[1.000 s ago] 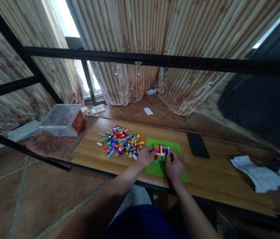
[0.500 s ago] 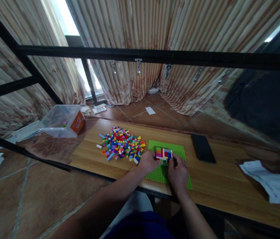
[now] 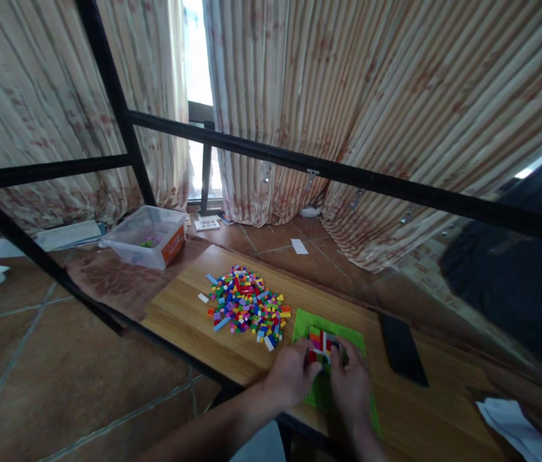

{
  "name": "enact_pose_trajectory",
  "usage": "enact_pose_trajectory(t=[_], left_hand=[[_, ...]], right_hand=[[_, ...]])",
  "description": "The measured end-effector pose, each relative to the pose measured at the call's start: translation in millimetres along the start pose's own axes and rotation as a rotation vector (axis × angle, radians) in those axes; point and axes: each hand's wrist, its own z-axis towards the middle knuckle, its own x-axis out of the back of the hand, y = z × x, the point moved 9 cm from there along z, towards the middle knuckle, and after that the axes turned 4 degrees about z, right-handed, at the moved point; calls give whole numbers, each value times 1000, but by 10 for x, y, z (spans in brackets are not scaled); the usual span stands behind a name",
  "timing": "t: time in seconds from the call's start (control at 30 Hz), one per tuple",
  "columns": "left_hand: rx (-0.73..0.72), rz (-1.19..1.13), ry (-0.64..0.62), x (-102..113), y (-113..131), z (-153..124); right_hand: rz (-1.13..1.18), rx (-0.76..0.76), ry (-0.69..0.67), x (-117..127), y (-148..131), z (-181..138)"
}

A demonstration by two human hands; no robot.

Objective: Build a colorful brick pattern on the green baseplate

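A small block of joined toy bricks (image 3: 322, 342), in red, white, orange and pink, sits over the green baseplate (image 3: 319, 393). My left hand (image 3: 294, 371) grips its left side, thumb toward the near edge. On the right side, the fingers of my right hand (image 3: 349, 372) are closed against the bricks. Both hands cover part of the block, and I cannot tell whether it is fixed to the baseplate. Left of the plate lies a heap of loose, many-coloured bricks (image 3: 246, 301).
Right of the baseplate lies a black phone (image 3: 403, 350) on the wooden table (image 3: 179, 295), with crumpled white paper (image 3: 523, 423) farther right. A clear plastic box (image 3: 140, 240) stands beyond the table's left end. A black metal rail (image 3: 261, 151) crosses in front of the curtains.
My view has tilted and turned left, so the table appears lower and slanted. The left hand has shifted round to the near left side of the brick block; both hands stay on it.
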Motion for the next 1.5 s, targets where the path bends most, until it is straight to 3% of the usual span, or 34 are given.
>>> enact_pose_trajectory(t=[0.1,0.23,0.43,0.57,0.73,0.97,1.17,1.27,1.37,1.5], left_hand=[[-78,-46,-15,113,42,-153],[-111,-35,20,395,-63,-298],[-48,94,74,754,-418,-481],[-133,173,19,700,-365,-526],[-251,291,-7,538,-244,-446],[-312,401,74,482,-309,-377],[-376,477,115,478,-285,-409],[-391,501,124,466,-288,-418],[-389,527,130,452,-295,-414],[-376,557,147,449,-294,-396]], right_hand=[[-76,111,-42,-189,-353,127],[-194,154,-198,-583,-705,323],[-388,144,-444,-1014,-790,522],[-387,168,-506,-1133,-761,522],[-297,144,-453,-1128,-750,498],[-131,84,-299,-965,-900,417],[184,-58,-129,-458,-835,201],[331,-173,-50,-70,-555,-4],[332,-328,41,316,-97,-246],[345,-520,80,564,481,-543]])
